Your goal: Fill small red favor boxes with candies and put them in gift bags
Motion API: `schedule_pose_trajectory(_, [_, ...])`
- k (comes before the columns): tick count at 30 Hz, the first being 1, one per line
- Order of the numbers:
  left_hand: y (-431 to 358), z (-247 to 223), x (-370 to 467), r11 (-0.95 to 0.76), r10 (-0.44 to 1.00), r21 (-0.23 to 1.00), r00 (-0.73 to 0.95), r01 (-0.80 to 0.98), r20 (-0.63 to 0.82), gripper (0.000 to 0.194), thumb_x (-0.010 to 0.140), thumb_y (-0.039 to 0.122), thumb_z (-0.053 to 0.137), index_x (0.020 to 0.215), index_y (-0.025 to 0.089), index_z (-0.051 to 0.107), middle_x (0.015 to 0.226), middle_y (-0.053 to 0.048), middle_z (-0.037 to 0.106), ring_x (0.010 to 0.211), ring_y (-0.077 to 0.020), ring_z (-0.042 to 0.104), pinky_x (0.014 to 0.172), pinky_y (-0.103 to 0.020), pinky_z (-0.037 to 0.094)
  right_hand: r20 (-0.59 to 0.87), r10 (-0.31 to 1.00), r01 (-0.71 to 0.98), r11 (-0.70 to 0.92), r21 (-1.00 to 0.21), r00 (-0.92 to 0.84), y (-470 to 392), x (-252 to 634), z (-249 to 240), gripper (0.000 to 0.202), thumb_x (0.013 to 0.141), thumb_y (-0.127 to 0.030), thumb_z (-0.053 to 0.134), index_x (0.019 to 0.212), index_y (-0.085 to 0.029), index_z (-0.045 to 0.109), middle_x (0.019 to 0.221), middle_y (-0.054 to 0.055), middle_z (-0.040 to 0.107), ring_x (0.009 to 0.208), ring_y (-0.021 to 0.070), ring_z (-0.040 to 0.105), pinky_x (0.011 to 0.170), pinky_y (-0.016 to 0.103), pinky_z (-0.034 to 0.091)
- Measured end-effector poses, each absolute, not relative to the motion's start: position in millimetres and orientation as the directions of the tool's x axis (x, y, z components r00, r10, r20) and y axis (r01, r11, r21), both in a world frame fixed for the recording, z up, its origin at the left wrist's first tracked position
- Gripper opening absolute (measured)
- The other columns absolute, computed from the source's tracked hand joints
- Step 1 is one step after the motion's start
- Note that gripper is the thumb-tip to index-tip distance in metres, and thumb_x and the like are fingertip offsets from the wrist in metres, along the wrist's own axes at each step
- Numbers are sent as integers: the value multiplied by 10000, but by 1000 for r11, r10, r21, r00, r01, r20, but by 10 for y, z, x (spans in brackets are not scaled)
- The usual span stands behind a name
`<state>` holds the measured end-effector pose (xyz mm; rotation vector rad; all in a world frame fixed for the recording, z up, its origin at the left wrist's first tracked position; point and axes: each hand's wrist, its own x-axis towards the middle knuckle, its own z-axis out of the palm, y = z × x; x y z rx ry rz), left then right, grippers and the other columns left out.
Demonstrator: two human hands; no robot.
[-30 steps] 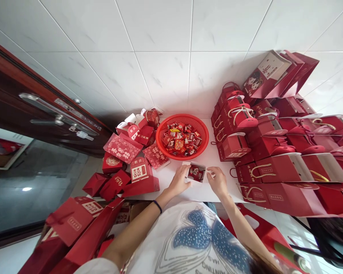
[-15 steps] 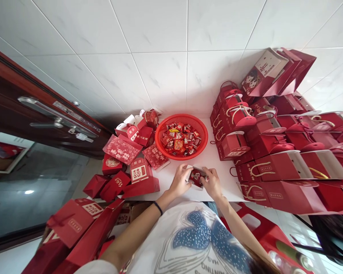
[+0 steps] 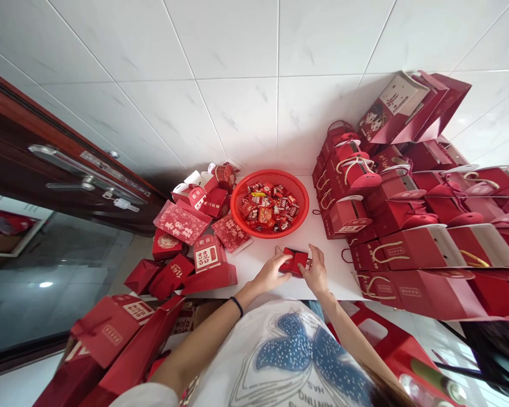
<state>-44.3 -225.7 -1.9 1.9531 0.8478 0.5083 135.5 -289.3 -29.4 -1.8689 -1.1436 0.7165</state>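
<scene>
A small red gift box (image 3: 297, 255) sits on the white table in front of me, its red flaps folded inward over the top. My left hand (image 3: 272, 273) holds it from the left, with fingertips pressing on the flap. At the right side, my right hand (image 3: 316, 271) has its thumb against the box and its fingers stretched along the far edge. The contents are hidden under the flaps. Just beyond the box stands a red plastic basket (image 3: 302, 195) heaped with wrapped candies (image 3: 265, 215).
Red boxes and packets (image 3: 207, 254) lie piled on the left. Stacked red gift boxes with rope handles (image 3: 401, 249) fill the right side, with paper bags (image 3: 407, 107) on top. A tiled wall (image 3: 237, 113) closes off the back; a door (image 3: 68, 152) is at far left.
The box's pale flaps stood up with small wrapped items showing inside; now red flaps are folded down over them. My hands have shifted slightly around the box.
</scene>
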Motion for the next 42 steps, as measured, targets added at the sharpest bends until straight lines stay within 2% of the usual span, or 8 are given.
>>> schedule_pose_trajectory(9, [-2060, -166, -333, -417, 764, 812, 641, 409, 70, 773, 737, 114, 739, 1437, 226, 430, 1507, -158, 453, 1443, -324, 385, 1166, -556, 361, -205, 903, 289, -325, -901, 378, -2910, 1489, -360, 512, 769, -496, 570, 1140, -168, 703, 1080, 128, 716, 692, 186, 649, 681, 353, 567])
schedule_pose_trajectory(15, [-2013, -166, -338, -388, 741, 819, 671, 422, 6, 350, 738, 137, 760, 1074, 202, 690, 1326, -135, 606, 1334, -309, 523, 1104, -474, 450, -296, 880, 177, -380, -908, 372, -3010, 1465, -258, 510, 766, -474, 500, 1139, -172, 672, 990, 104, 744, 717, 202, 670, 631, 317, 542])
schedule_pose_trajectory(20, [-2034, -141, -373, -361, 740, 838, 673, 409, -10, 279, 794, 153, 713, 1063, 221, 695, 1146, -90, 667, 1152, -245, 635, 1025, -407, 505, -395, 851, 204, -479, -854, 346, -3069, 1527, -180, 360, 749, -545, 526, 723, -218, 673, 585, 29, 657, 608, 213, 625, 609, 307, 483])
schedule_pose_trajectory(24, [-2027, -83, -331, -339, 763, 815, 644, 469, -53, 256, 764, 181, 743, 1018, 208, 719, 1133, -99, 639, 1162, -260, 617, 1003, -400, 515, -403, 837, 133, -477, -869, 371, -3045, 1630, -15, 397, 707, -566, 634, 523, -219, 580, 519, 20, 601, 571, 178, 552, 580, 280, 430])
schedule_pose_trajectory(29, [-2037, 49, -225, -273, 795, 744, 579, 610, -183, 288, 765, 261, 748, 1045, 193, 736, 1053, -101, 642, 1052, -269, 648, 952, -395, 533, -361, 874, -122, -340, -932, 324, -2900, 1630, 259, 394, 652, -553, 747, 768, -181, 687, 651, 23, 654, 630, 184, 597, 654, 311, 495])
schedule_pose_trajectory(34, [-2046, 201, -176, -243, 754, 617, 546, 748, -365, 256, 793, 292, 694, 1023, 194, 748, 921, -103, 684, 943, -305, 678, 840, -412, 554, -306, 903, -67, -300, -951, 302, -2785, 1469, 316, 479, 641, -576, 766, 891, -174, 694, 740, 48, 712, 631, 195, 635, 618, 322, 528])
schedule_pose_trajectory(39, [-1948, 438, -181, -217, 749, 770, 608, 600, -263, 257, 764, 196, 682, 1014, 222, 734, 932, -67, 736, 975, -265, 679, 879, -371, 539, -284, 906, 9, -302, -953, 314, -2732, 1408, 266, 449, 668, -594, 722, 840, -183, 670, 777, 67, 726, 635, 197, 639, 581, 315, 527])
schedule_pose_trajectory(42, [-1847, 640, -207, 69, 695, 880, 610, 470, -381, 274, 800, 246, 655, 1063, 183, 699, 901, -51, 739, 845, -215, 694, 778, -336, 566, -273, 907, 22, -296, -955, 321, -2705, 1470, 323, 440, 669, -590, 722, 824, -181, 676, 775, 75, 731, 677, 218, 665, 637, 338, 547])
